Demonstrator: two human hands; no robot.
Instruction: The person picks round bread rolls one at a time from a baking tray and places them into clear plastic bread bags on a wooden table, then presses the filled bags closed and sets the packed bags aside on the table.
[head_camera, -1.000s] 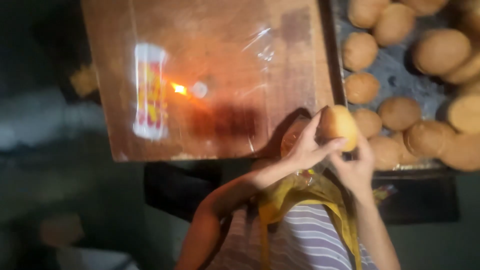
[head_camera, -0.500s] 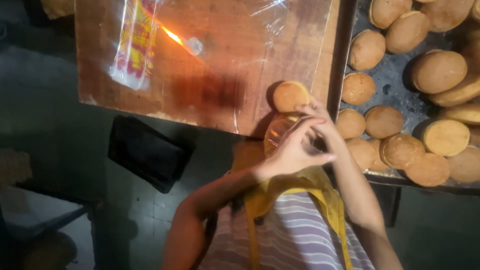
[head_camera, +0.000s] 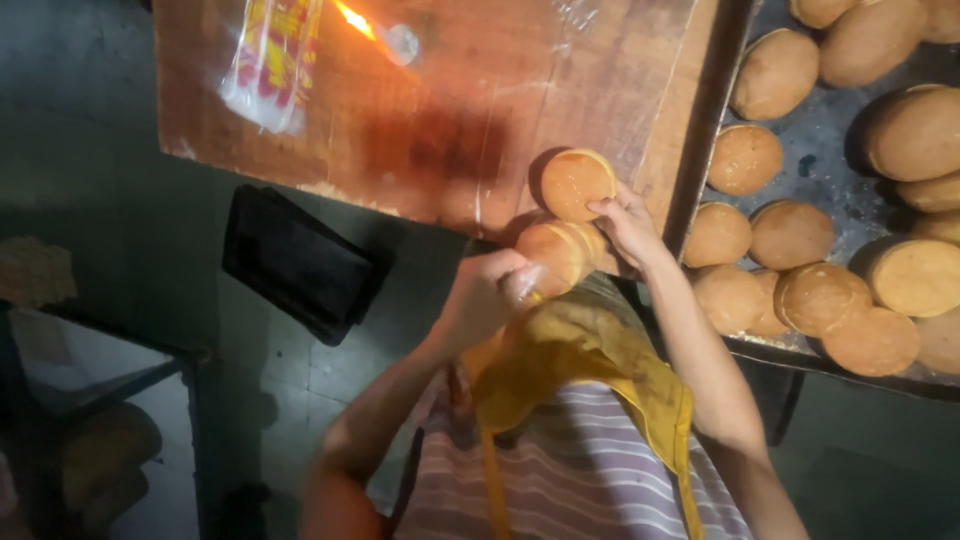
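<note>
Head cam: left hand (head_camera: 487, 296) closed on bagged buns (head_camera: 560, 252); right hand (head_camera: 627, 222) fingertips pinch upper bun (head_camera: 577, 183) w/ loose grip.

Golden-brown buns (head_camera: 577, 182), yellow apron (head_camera: 575, 360), striped shirt (head_camera: 570, 480), reddish-brown wooden board (head_camera: 450, 110)

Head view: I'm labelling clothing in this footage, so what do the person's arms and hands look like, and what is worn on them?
Both arms are bare to above the elbow; no gloves, rings or watch show on the left hand or right hand. A yellow apron lies over a striped top.
</note>
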